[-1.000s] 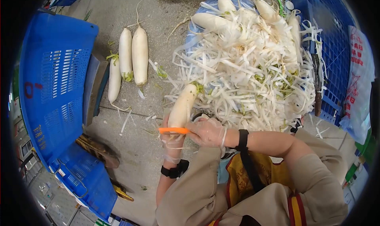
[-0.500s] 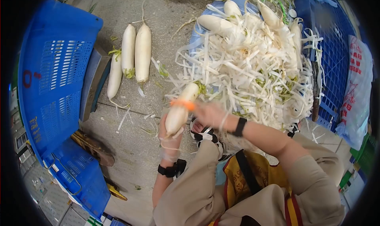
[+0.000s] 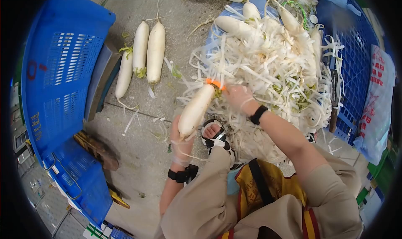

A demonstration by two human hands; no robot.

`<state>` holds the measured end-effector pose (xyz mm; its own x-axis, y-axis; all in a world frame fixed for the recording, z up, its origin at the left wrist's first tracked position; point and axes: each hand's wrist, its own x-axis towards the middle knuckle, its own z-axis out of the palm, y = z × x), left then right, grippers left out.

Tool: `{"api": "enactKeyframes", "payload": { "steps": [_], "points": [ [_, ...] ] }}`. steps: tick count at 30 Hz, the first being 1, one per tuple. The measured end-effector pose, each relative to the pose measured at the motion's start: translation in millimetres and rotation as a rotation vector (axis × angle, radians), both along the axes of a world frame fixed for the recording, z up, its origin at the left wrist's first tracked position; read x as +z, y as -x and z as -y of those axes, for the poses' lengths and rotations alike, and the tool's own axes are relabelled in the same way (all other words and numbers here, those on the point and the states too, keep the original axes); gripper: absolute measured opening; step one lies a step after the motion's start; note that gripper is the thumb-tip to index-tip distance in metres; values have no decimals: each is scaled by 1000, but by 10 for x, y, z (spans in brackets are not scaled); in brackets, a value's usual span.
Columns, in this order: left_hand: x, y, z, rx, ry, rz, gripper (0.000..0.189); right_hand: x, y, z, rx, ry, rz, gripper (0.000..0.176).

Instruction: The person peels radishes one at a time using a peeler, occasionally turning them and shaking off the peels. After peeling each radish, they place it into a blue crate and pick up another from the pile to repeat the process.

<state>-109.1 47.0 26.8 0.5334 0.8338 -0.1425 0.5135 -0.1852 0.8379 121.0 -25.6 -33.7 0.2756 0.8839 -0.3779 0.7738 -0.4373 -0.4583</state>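
Note:
A white daikon radish is held by its lower end in my left hand, its leafy green top tilted up to the right. My right hand, in a clear plastic glove, is closed on an orange peeler right at the leafy end. Just beyond my right hand spreads a large heap of white peelings. To the left on the floor lie three daikons, the widest one nearest the heap.
A blue perforated crate stands tilted at left, with another blue crate below it. More daikons lie on the heap's far side. At right are a blue crate, a long knife and a printed plastic bag.
My right hand has swept the peeler up along the daikon, from its middle to the leafy end. My left hand still grips the lower end.

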Motion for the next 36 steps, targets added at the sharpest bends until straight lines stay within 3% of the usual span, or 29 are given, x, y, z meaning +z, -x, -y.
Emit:
{"api": "enactKeyframes", "payload": {
  "steps": [1,2,5,7,9,15,18,21,23,25,27,30,34,36],
  "points": [
    [21,-33,-28,0,-3,5,59,40,-34,-30,-66,3,-58,16],
    [41,-58,-20,17,6,9,59,336,129,-46,-82,-107,-146,22],
    [-4,-27,15,15,44,15,58,750,460,158,174,-446,-332,27],
    [-29,-1,38,-11,65,21,58,447,305,18,135,-65,-161,32],
    [-41,-33,65,60,135,133,61,-100,-84,-36,-236,149,-258,35],
    [10,-292,67,171,308,257,68,-14,-72,-38,-241,195,-170,38],
    [-54,-218,29,132,316,308,66,356,21,-96,-253,228,-247,35],
    [-236,-106,21,73,223,276,65,764,343,136,73,-301,-438,26],
    [-73,-183,-44,1,237,211,65,929,338,132,137,-172,-508,26],
    [56,-193,-49,-59,246,143,64,502,167,37,-137,-12,-391,34],
    [108,-212,-46,-61,212,113,67,-113,-198,5,-215,150,-188,32],
    [150,-211,-68,-71,195,100,69,83,-119,12,-135,77,-33,28],
    [69,-154,-126,-39,260,152,69,601,63,245,-83,48,-191,22],
    [53,-146,-126,-88,175,75,71,823,211,225,6,-283,-362,22]
  ]
}}
